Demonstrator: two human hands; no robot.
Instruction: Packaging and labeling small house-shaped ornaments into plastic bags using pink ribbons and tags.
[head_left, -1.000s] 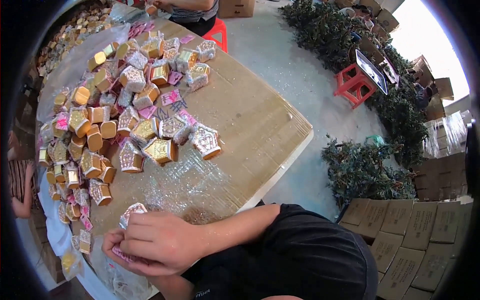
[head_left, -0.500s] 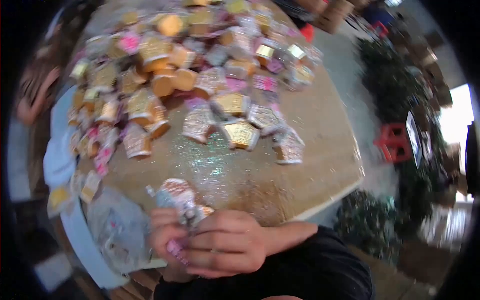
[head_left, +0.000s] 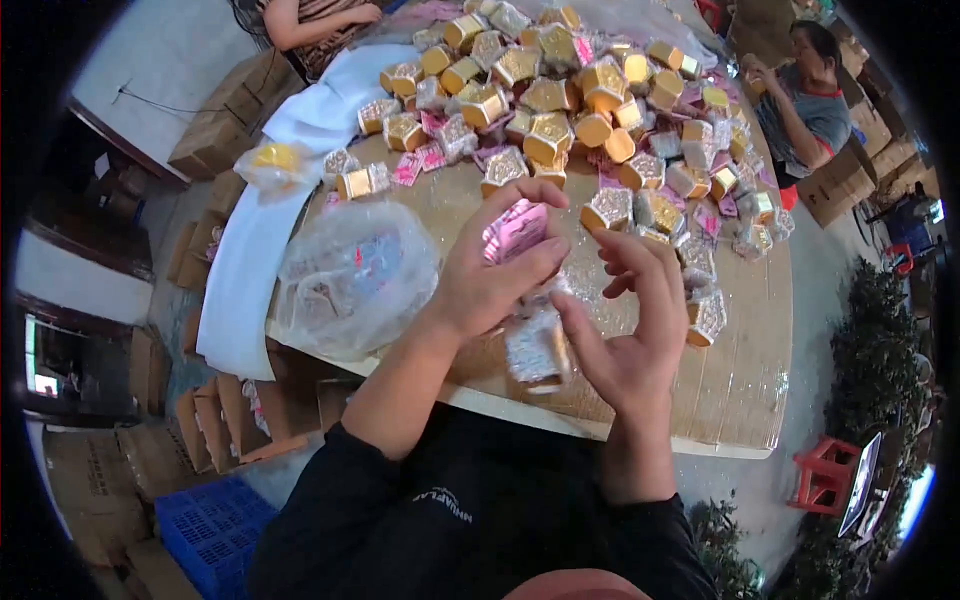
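My left hand grips a pink printed card between thumb and fingers, above the near part of the table. Just below that hand, a small plastic-wrapped box with a silvery patterned face and gold edges hangs or rests by the table edge; whether it is joined to the card I cannot tell. To its right, my right hand is open, fingers curved and apart, with nothing in it. Beyond both hands lies a heap of wrapped gold boxes, several with pink cards among them.
A clear plastic bag with bluish and pink contents sits left on the cardboard-covered table. White foam sheeting runs along the left edge. Two people are at the far side. Below left stand cartons and a blue crate.
The view has swung leftward and steadied. My hands, together on the pink card and wrapped box before, are now apart; the right one has let go, the left keeps the card.
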